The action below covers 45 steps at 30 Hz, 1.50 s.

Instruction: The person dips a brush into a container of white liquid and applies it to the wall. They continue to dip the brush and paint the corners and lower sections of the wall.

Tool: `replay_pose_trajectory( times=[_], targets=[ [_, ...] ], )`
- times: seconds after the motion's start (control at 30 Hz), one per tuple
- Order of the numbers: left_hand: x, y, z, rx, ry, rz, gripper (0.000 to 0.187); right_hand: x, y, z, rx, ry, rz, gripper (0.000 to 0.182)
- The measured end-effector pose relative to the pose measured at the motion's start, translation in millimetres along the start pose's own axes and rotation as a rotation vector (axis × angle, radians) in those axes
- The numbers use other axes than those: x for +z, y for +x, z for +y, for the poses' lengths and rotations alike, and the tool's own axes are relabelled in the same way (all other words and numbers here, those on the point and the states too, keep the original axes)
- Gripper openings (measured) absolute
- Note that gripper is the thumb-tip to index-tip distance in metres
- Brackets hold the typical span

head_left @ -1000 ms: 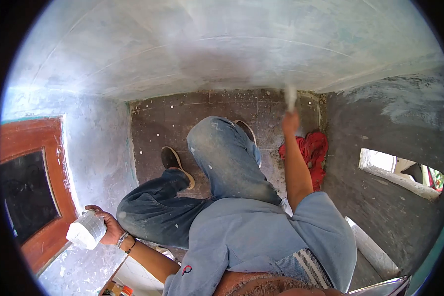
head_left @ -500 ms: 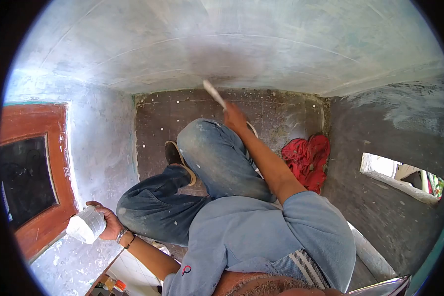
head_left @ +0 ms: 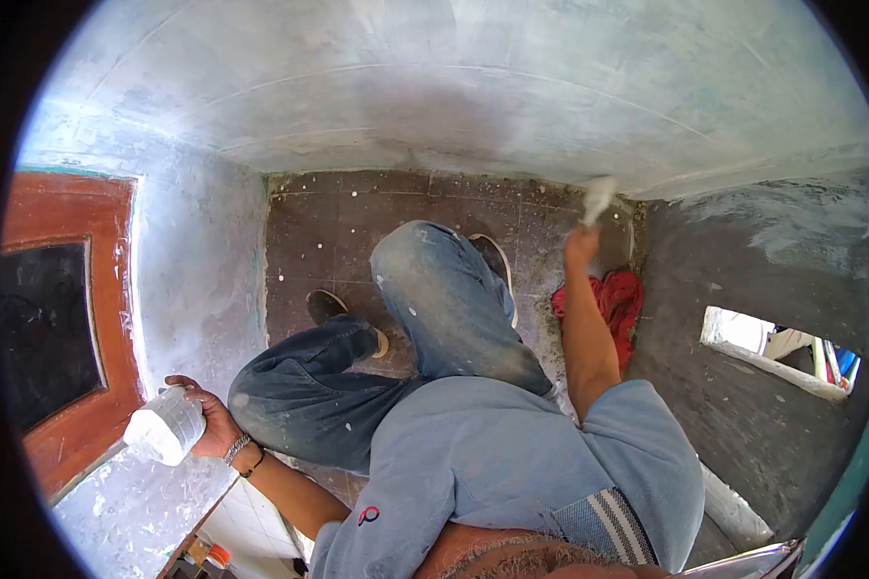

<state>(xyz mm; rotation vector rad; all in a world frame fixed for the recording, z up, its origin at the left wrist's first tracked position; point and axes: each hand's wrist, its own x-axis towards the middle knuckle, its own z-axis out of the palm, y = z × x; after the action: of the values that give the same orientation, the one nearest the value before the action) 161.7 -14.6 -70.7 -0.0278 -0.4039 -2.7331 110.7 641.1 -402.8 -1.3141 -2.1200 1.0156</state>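
At the lower left, my left hand (head_left: 214, 421) is wrapped round a clear plastic container (head_left: 176, 417) with white paint in it, tilted close to the left wall. My right hand (head_left: 581, 247) is closed on the handle of a paintbrush (head_left: 599, 197), whose white head is smeared by motion. The brush head is at the foot of the far wall (head_left: 473, 116), near the right corner, and overlaps the wall in this view. That wall carries streaky pale paint. A red cloth (head_left: 616, 301) lies on the floor just below my right hand.
The dark tiled floor (head_left: 357, 227) has white paint specks. On the left is a brown wooden frame (head_left: 116, 289) with a dark pane. The right wall (head_left: 724, 261) is dark, partly brushed white, with a rectangular opening (head_left: 777, 347). My bent legs (head_left: 454, 309) take up the middle.
My right hand has swept the paintbrush to the right along the foot of the far wall, over toward the corner. My raised knee has shifted slightly right. The left hand stays nearly still.
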Motion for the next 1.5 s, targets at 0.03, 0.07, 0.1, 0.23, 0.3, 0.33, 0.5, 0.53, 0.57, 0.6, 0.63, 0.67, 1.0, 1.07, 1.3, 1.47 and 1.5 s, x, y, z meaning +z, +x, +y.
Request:
replay_pose_trajectory(
  times=[0.03,0.07,0.1,0.23,0.3,0.33,0.5,0.53,0.57,0.6,0.63,0.67,1.0,1.07,1.3,1.47,1.5],
  targets=[
    [1,1,-2,-0.007,-0.012,-0.001,0.051,20,-14,-28,0.010,-0.049,-0.112,0.031],
    [1,0,-3,-0.009,-0.019,0.001,0.051,50,-33,-40,-0.128,0.002,-0.157,0.027],
    [1,-2,-4,-0.010,-0.026,0.002,0.051,74,-53,-61,-0.068,-0.023,-0.304,0.025],
    [-1,-6,4,0.010,-0.006,0.013,0.050,104,-128,-114,-0.418,-0.052,-0.834,0.026],
    [-5,-10,11,0.026,0.006,0.025,0.050,109,-133,-132,-0.581,-0.204,-0.858,0.025],
    [-5,-13,14,0.030,0.010,0.034,0.051,107,-135,-138,-0.659,-0.284,-0.870,0.025],
    [-4,-15,15,0.023,0.013,0.043,0.052,61,-41,-97,-0.552,-0.430,-0.516,0.024],
    [-1,-15,13,0.018,0.005,0.039,0.052,37,-23,-78,-0.530,-0.477,-0.496,0.024],
    [1,-15,11,0.014,-0.005,0.036,0.052,14,-13,-60,-0.429,-0.523,-0.443,0.025],
    [2,-15,9,0.010,-0.015,0.034,0.053,-6,-7,-41,-0.327,-0.572,-0.392,0.027],
    [5,-14,8,-0.001,-0.022,0.032,0.053,-22,0,-21,-0.189,-0.576,-0.357,0.033],
    [6,-13,7,-0.014,-0.032,0.025,0.053,-29,5,-6,-0.051,-0.573,-0.316,0.040],
    [3,-9,4,0.017,0.059,-0.018,0.057,88,-83,-72,-0.212,-0.267,-0.648,0.029],
    [3,-11,7,0.023,0.076,-0.011,0.058,93,-116,-94,-0.544,-0.372,-1.006,0.029],
    [-6,-13,23,0.028,0.071,0.013,0.057,30,-9,-62,-0.617,-0.410,-0.424,0.025],
    [-5,-12,25,0.035,0.089,0.012,0.059,-50,45,5,-0.078,-0.629,-0.330,0.030],
    [-4,-13,25,0.038,0.102,0.004,0.059,-47,45,18,-0.044,-0.572,-0.273,0.032]
  ],
)
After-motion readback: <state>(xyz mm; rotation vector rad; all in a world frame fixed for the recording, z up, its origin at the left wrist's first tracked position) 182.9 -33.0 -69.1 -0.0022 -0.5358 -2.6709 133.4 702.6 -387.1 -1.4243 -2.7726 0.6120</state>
